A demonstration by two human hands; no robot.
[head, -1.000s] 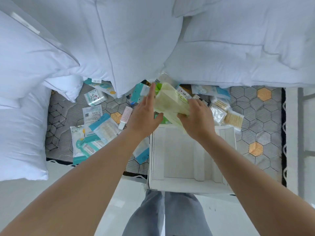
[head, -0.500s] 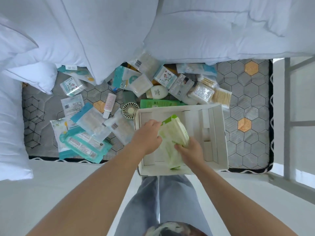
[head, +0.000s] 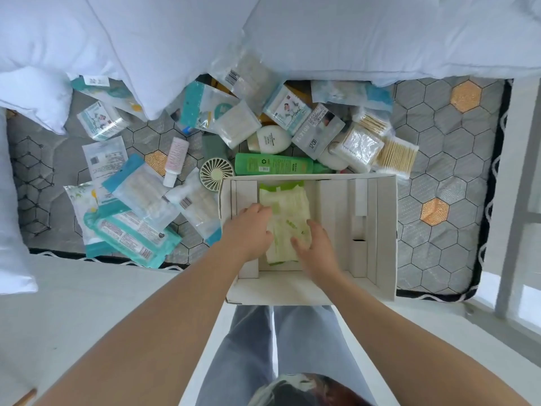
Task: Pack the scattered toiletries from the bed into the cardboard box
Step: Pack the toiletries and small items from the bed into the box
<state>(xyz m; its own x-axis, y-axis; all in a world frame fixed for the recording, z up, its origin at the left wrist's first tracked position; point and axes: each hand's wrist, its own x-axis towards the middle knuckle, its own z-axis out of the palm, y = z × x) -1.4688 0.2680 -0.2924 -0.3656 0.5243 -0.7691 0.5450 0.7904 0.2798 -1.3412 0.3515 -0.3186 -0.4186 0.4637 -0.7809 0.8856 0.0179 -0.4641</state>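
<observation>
A white cardboard box point(head: 383, 238) with inner dividers stands on the bed's near edge. A pale green soft pack point(head: 288, 200) lies flat in its left-middle compartment. My left hand point(head: 251, 227) grips the pack's left edge with curled fingers. My right hand point(head: 314, 247) presses flat on the pack's near end. Scattered toiletries lie beyond and left of the box: a green tube point(head: 272, 164), a white bottle point(head: 272, 139), a small round fan point(head: 216, 174), cotton swab packs point(head: 396, 155), a pink-white tube point(head: 174, 159) and teal wipe packs point(head: 131, 235).
White pillows point(head: 164, 45) and a duvet point(head: 380, 33) cover the back of the bed and overlap some packs. The hexagon-patterned mattress point(head: 445, 194) shows to the right of the box. A white bed rail point(head: 515, 200) runs along the right edge. My legs are below the box.
Both hands carried the green pack from above the pile down into the box; it was upright half a second ago and now lies flat on the box floor.
</observation>
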